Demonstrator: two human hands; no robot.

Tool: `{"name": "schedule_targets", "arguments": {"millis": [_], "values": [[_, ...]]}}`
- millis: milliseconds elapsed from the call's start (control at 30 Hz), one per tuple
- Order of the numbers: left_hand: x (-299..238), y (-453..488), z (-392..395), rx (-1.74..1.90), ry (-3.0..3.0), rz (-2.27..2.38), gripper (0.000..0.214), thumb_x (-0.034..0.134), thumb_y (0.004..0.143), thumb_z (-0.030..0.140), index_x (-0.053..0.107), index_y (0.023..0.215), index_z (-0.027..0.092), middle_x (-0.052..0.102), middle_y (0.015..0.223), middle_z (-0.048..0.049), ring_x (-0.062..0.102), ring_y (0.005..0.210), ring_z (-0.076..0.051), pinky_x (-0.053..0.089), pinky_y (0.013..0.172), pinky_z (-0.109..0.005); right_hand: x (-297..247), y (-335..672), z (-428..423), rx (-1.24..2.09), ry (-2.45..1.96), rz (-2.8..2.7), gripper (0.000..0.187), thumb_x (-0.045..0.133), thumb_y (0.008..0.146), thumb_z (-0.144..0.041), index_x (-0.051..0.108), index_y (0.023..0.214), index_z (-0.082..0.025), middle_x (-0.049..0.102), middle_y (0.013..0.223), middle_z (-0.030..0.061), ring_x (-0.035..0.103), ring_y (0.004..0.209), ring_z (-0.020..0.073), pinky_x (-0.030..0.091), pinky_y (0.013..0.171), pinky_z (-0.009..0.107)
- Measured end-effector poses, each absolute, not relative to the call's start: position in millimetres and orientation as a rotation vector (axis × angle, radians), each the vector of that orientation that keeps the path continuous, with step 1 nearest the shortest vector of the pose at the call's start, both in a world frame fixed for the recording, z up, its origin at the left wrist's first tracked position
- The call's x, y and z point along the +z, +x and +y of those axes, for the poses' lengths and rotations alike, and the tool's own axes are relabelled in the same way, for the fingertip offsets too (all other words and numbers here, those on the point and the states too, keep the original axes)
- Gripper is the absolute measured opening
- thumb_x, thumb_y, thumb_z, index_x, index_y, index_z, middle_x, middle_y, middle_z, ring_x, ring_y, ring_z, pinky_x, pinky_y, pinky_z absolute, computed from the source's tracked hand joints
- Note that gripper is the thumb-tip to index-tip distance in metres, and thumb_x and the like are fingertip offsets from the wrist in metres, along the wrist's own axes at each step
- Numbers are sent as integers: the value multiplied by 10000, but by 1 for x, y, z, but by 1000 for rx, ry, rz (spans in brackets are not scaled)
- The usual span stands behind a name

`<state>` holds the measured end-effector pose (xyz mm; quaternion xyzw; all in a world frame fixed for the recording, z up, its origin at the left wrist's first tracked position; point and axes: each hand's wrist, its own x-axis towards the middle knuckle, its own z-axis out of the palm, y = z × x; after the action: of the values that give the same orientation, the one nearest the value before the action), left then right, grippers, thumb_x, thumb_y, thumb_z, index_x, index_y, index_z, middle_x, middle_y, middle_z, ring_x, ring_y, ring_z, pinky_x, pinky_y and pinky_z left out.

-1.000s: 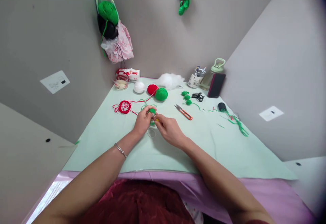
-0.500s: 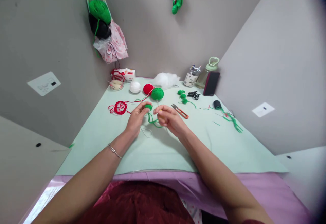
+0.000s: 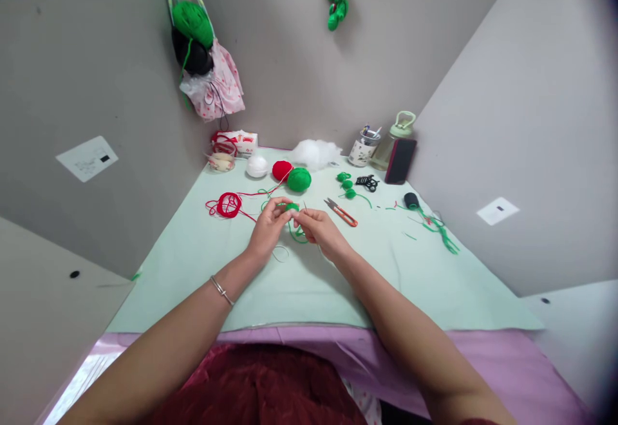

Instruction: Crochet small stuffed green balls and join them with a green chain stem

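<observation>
My left hand (image 3: pixel 268 228) pinches a small green yarn piece (image 3: pixel 292 207) between thumb and fingers, above the middle of the table. My right hand (image 3: pixel 321 232) is closed close against it, its fingertips meeting the left thumb. A thin needle-like tool (image 3: pixel 305 206) pokes up from the right fingers; most of it is hidden. Green yarn (image 3: pixel 298 235) trails below the hands. A loop of thin pale thread (image 3: pixel 280 254) lies on the table beside my left wrist.
Behind the hands sit a green yarn ball (image 3: pixel 299 180), a red yarn ball (image 3: pixel 282 170) and white stuffing (image 3: pixel 315 154). Orange-handled thread snips (image 3: pixel 342 212) lie to the right. A red yarn coil (image 3: pixel 228 205) is at left. A phone (image 3: pixel 401 161) leans on a bottle (image 3: pixel 385 148).
My right hand has come in to the green piece and now touches the left fingertips. The left hand has shifted slightly right with the piece.
</observation>
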<state>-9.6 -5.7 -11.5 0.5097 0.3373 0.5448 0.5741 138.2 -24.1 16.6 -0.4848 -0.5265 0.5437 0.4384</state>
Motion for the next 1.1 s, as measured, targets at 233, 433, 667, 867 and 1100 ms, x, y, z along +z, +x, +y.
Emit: {"name": "schedule_targets", "arguments": {"millis": [233,433,667,867,1100], "values": [[-10,-14,-3,1200,1178,765,323,770,802,349,607,1044,209,731,878,-10,678,814,-164,495,842,-314,20,141,-28,1128,-1298,-1483,315,622,837,-451,601,658,-193,390,532,-72,301,523,93,230,530,261],[-14,-15,5,1241,1170,848,254,773,718,264,577,866,201,664,732,30,630,670,-142,490,725,-295,25,136,-36,975,-1349,-1699,222,558,877,-335,650,729,-198,514,608,-33,410,599,134,292,615,274],[-19,-16,9,1256,1135,882,208,757,688,204,598,821,196,621,702,42,582,640,-122,461,654,-257,19,119,-42,774,-1441,-1809,209,513,904,-255,620,729,-219,579,646,-5,460,627,158,291,652,288],[-11,-14,1,1168,1083,768,297,772,752,326,684,990,171,719,956,-39,687,879,-169,543,894,-336,21,136,-31,640,-1523,-1743,209,606,877,-375,627,737,-221,528,607,-30,416,596,148,271,618,275],[-13,-12,-2,1046,1054,731,383,818,765,393,577,990,198,755,906,-40,742,882,-194,570,940,-410,26,151,-27,625,-1524,-1729,157,608,873,-335,641,769,-222,552,608,-30,454,598,147,297,634,276]]}}
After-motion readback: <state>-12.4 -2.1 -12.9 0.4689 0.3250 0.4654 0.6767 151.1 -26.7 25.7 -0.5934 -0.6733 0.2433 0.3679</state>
